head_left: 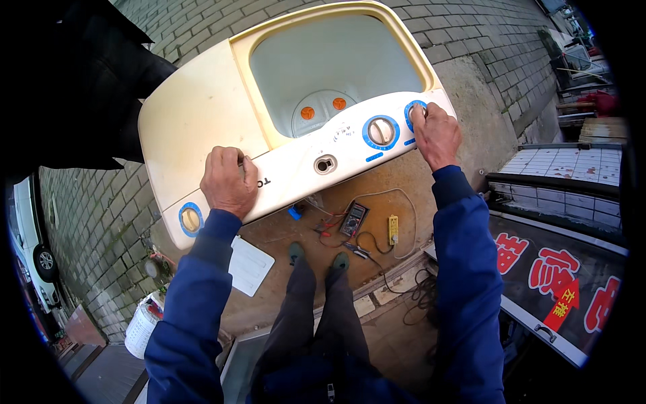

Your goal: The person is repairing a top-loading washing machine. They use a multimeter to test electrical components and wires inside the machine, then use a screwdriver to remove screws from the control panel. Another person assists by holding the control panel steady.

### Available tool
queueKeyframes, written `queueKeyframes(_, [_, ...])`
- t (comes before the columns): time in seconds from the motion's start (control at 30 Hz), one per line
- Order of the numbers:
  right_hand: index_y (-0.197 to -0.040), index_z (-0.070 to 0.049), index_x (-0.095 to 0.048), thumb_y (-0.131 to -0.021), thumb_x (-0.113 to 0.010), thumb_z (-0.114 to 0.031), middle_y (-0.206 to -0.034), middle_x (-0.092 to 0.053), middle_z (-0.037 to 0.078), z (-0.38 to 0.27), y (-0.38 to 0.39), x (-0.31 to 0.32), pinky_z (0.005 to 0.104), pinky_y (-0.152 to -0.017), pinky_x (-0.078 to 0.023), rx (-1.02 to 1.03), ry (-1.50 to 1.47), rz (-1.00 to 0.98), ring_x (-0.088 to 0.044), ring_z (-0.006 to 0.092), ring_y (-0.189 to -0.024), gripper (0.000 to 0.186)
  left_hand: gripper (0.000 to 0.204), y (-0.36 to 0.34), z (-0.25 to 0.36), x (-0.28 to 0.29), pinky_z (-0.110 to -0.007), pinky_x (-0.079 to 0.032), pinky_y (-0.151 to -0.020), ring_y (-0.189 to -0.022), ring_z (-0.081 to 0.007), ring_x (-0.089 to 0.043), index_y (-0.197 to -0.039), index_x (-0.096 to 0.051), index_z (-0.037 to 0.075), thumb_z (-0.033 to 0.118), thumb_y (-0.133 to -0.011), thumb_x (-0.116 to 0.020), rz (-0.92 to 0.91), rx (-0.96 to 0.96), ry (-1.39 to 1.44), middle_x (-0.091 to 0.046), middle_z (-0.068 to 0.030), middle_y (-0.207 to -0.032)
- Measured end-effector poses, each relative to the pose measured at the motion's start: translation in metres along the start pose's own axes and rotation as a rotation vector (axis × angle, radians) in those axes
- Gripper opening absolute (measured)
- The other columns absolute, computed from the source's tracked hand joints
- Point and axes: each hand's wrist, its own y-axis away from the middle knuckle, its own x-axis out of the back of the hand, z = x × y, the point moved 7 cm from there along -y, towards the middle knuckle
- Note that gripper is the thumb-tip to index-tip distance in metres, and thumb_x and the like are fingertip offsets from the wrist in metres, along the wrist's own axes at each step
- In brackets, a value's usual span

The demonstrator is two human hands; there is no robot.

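Note:
A cream twin-tub washing machine stands in front of me, its tub uncovered with two orange discs at the bottom. My right hand pinches the blue-ringed knob at the right end of the white control panel. My left hand rests on the left part of the panel, fingers curled against its raised back edge. Between the hands are another blue-ringed knob and a hole with a bare shaft. A third knob sits at the left end.
On the ground below lie a multimeter with leads, a yellow power strip, cables and a white panel. A sign board stands right. A dark-clothed person is at the left, and a white car is parked beyond.

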Motion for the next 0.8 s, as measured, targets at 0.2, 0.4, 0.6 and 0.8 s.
queueKeyframes(0.2, [-0.088,-0.004,-0.073,-0.103,-0.058,-0.044,-0.084,-0.073,0.023,0.001,-0.001,0.011,0.0529,-0.075,-0.055,0.069,-0.034,-0.003,-0.071,0.0431,-0.081,0.046,0.013,-0.002,-0.001,0.000,-0.045,-0.053,-0.070,-0.088,-0.0310,-0.062,-0.091,-0.059,0.010,0.012,-0.085,-0.071,-0.006,0.010,0.012,-0.058,-0.0096,-0.092])
queueKeyframes(0.4, [-0.085,-0.003,-0.069,-0.106,-0.056,-0.046,-0.082,-0.071,0.021,0.028,-0.038,0.002,0.0506,-0.071,-0.051,-0.043,-0.261,0.126,-0.068,0.0412,-0.077,0.051,0.014,-0.003,-0.001,0.002,-0.044,-0.053,-0.069,-0.088,-0.0301,-0.062,-0.089,-0.059,0.010,0.012,-0.083,-0.072,-0.012,0.029,0.034,-0.058,-0.0085,-0.091])
queueKeyframes(0.6, [-0.083,-0.006,-0.071,-0.101,-0.063,-0.040,-0.079,-0.073,0.017,0.036,-0.044,-0.020,0.0496,-0.071,-0.053,-0.163,-0.225,0.247,-0.070,0.0383,-0.074,0.040,0.014,-0.005,0.000,0.003,-0.044,-0.053,-0.069,-0.086,-0.0302,-0.061,-0.088,-0.059,0.010,0.010,-0.082,-0.072,-0.009,-0.004,0.014,-0.057,-0.0084,-0.091])
queueKeyframes(0.8, [-0.085,-0.007,-0.075,-0.098,-0.063,-0.039,-0.083,-0.074,0.017,0.041,-0.043,-0.024,0.0499,-0.073,-0.056,-0.119,-0.193,0.289,-0.072,0.0405,-0.078,0.036,0.012,-0.002,0.005,-0.003,-0.044,-0.053,-0.072,-0.087,-0.0316,-0.063,-0.093,-0.060,0.007,0.007,-0.086,-0.070,-0.017,-0.073,-0.040,-0.059,-0.0101,-0.093])
